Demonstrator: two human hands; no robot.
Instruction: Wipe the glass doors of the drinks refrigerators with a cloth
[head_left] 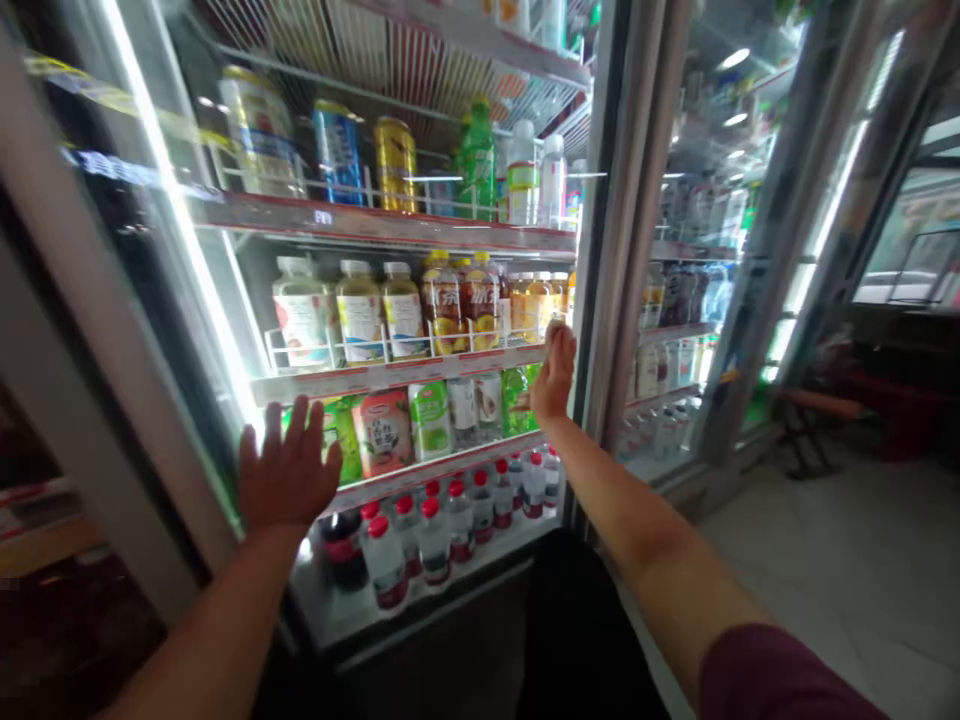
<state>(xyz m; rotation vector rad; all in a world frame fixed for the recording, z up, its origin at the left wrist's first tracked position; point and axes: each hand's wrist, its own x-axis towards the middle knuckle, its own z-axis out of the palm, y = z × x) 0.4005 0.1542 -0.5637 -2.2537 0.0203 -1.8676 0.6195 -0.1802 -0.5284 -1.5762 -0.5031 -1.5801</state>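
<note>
I face an open drinks fridge with lit shelves. My left hand (286, 470) is raised flat with fingers spread, in front of the green and pink bottles (384, 432) on the third shelf, close to the left door frame (161, 330). My right hand (553, 375) rests with fingers stretched against the right door edge (600, 300), next to the yellow juice bottles (457, 300) on the second shelf. Neither hand holds anything.
Cans and green bottles (477, 160) stand on the top shelf, red-capped bottles (435, 530) fill the bottom shelf. A second glass-door cooler (690, 300) stands to the right. A bench (817, 410) and tiled floor (840, 570) lie further right.
</note>
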